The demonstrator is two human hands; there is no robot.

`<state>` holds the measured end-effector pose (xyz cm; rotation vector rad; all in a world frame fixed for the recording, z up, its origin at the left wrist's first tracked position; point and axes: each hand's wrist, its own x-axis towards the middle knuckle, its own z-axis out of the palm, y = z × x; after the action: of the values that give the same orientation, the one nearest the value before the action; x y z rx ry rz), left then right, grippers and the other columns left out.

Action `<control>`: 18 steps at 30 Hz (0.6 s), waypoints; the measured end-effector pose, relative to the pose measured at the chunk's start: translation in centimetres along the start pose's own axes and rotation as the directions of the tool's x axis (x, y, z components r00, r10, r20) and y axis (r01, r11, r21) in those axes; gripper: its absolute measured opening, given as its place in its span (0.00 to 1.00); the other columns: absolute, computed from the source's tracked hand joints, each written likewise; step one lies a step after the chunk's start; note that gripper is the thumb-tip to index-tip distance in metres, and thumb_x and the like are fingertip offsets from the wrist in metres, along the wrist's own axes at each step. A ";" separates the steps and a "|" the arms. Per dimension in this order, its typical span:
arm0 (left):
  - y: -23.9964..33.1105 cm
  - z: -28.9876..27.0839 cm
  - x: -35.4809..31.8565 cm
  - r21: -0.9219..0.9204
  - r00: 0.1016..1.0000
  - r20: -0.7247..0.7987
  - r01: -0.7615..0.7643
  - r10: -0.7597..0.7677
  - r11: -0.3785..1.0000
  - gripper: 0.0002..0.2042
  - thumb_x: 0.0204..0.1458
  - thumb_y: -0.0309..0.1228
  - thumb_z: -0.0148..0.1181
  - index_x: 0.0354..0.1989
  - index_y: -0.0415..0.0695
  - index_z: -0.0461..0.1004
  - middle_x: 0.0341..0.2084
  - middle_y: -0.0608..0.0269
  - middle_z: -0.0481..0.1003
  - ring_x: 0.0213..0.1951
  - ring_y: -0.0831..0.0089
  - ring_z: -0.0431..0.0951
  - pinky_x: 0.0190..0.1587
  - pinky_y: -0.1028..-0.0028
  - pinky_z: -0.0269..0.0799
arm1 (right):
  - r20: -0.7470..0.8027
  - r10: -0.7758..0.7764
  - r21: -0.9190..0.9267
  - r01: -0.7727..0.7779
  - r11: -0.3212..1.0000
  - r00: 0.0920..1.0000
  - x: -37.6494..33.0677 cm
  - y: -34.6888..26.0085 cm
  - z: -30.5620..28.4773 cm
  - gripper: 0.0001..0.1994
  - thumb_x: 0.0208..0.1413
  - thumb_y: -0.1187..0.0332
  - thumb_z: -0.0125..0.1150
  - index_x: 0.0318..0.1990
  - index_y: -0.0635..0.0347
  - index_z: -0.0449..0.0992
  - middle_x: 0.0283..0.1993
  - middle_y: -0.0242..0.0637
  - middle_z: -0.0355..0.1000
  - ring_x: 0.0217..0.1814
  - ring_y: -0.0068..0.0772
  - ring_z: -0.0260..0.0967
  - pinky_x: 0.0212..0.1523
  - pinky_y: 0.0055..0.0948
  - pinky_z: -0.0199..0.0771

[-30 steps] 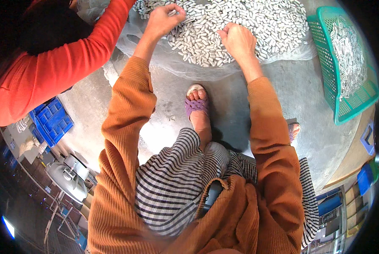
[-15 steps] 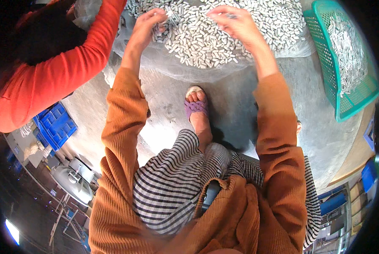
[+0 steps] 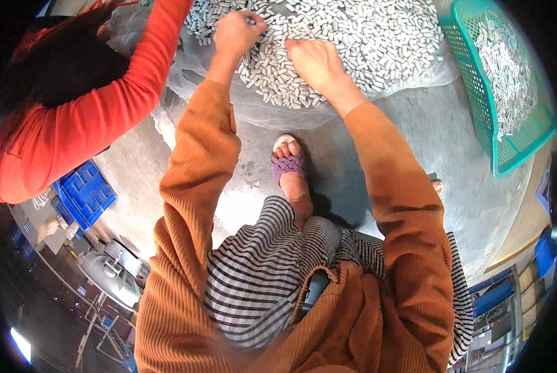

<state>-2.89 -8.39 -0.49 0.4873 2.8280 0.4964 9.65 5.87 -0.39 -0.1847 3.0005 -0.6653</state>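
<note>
Small, pale grey, rod-shaped pieces (image 3: 378,37) lie in a wide heap on a sheer mesh sheet (image 3: 253,115). Over the left part of the heap is my left hand (image 3: 235,34), its fingers curled together at the pieces; whatever they pinch is too small to make out. My right hand (image 3: 317,62) rests low on the heap's near middle, back upward. Its thumb and fingers are drawn together toward the left hand, and their tips are partly hidden. A narrow gap of pieces separates the two hands.
A green plastic basket (image 3: 496,124) with thin pale sticks stands at the right. At the left, a co-worker's red sleeve (image 3: 92,112) reaches toward the heap. A blue tray (image 3: 87,193) and a standing fan (image 3: 110,273) are behind that arm. My sandalled foot (image 3: 289,163) is on the concrete floor.
Both hands have come closer together: the left moved right, the right moved left and nearer to me. The right hand's spread fingers have closed down onto the heap.
</note>
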 end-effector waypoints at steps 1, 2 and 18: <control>-1.2 -0.6 0.0 -0.083 0.996 -0.010 -0.095 0.094 0.992 0.13 0.44 0.45 0.61 0.29 0.48 0.79 0.23 0.55 0.77 0.28 0.63 0.78 0.33 0.67 0.72 | -0.009 -0.011 0.023 0.011 1.000 1.000 0.2 -0.4 0.0 0.08 0.49 0.73 0.48 0.33 0.61 0.73 0.26 0.47 0.74 0.32 0.44 0.75 0.32 0.40 0.74; -2.0 -1.4 -0.2 -0.374 0.996 0.081 0.055 -0.027 0.926 0.12 0.44 0.42 0.60 0.30 0.46 0.78 0.24 0.56 0.77 0.29 0.63 0.77 0.31 0.68 0.72 | 0.000 -0.024 0.028 0.024 0.999 1.000 0.5 -0.9 0.2 0.07 0.48 0.73 0.48 0.33 0.62 0.73 0.26 0.47 0.74 0.32 0.44 0.75 0.32 0.40 0.73; -1.9 -0.9 -2.5 0.067 0.988 0.060 0.142 -0.146 0.988 0.22 0.41 0.54 0.64 0.24 0.44 0.79 0.20 0.61 0.77 0.25 0.69 0.76 0.33 0.70 0.72 | -0.110 -0.085 0.800 0.037 -0.598 0.990 -5.1 6.0 -7.5 0.13 0.55 0.66 0.55 0.44 0.64 0.71 0.28 0.29 0.67 0.24 0.14 0.60 0.17 0.13 0.54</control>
<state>-1.36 -11.24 0.09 0.3019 2.7968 0.3580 13.40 15.06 4.00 -0.2065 0.7216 -2.9149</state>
